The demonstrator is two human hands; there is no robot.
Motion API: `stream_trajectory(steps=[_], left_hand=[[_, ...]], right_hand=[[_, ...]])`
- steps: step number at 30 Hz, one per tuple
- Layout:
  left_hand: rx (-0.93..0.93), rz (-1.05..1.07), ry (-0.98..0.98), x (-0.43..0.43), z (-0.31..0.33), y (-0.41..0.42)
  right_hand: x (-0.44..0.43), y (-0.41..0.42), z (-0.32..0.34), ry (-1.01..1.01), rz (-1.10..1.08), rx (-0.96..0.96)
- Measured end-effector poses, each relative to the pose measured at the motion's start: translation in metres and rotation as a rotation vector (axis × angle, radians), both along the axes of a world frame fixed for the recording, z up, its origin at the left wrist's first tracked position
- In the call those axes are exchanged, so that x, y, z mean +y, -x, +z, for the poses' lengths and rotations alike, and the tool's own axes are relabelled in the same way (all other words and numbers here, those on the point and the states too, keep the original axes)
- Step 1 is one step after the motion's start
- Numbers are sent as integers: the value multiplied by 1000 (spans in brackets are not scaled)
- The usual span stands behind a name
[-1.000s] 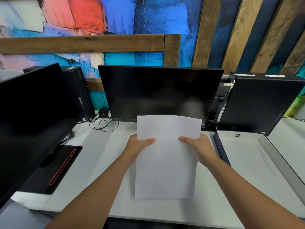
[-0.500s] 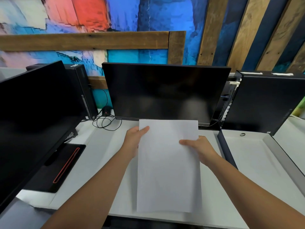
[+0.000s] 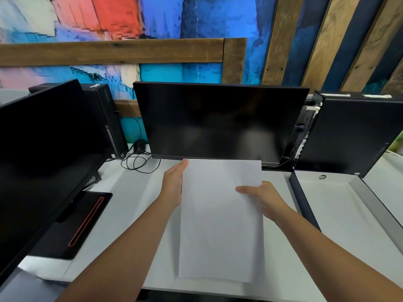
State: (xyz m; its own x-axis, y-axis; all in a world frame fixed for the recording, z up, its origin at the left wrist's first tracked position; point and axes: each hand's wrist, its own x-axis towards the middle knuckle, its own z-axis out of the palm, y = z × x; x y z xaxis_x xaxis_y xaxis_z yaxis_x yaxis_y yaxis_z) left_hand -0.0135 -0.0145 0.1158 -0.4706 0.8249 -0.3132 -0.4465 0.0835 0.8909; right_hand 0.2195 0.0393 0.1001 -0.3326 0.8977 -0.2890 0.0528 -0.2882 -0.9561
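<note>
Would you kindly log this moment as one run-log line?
sheet of paper: held over white desk, before black monitor | left hand: flat against its left edge | right hand: pinches right edge, thumb on top

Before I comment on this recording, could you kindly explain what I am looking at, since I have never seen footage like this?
There is no machine here: a person wears one wide-angle camera on the head, looking forward and down, so the two bare forearms reaching in from the bottom are their own. The right hand pinches a blank white sheet of paper, thumb on top, fingers hidden beneath. The left hand lies flat with straight fingers against the sheet's left edge. Whether the sheet rests on the white desk or hangs just above it, I cannot tell. On the desk stand a dark monitor straight ahead, a second monitor on the left, and a black computer case on the right. A coiled cable lies behind, and a shallow open box sits to the right.
</note>
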Motion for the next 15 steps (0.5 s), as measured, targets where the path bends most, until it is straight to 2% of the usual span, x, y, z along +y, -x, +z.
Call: stream_trajectory(steps=[3, 6, 15], left_hand=[[9, 6, -21, 1, 1, 1], [27, -100, -39, 0, -1, 3], [56, -347, 109, -12, -25, -1]], right_hand=[[2, 1, -1, 2, -2, -2], [4, 2, -2, 11, 9, 5], [11, 1, -6, 54, 6, 26]])
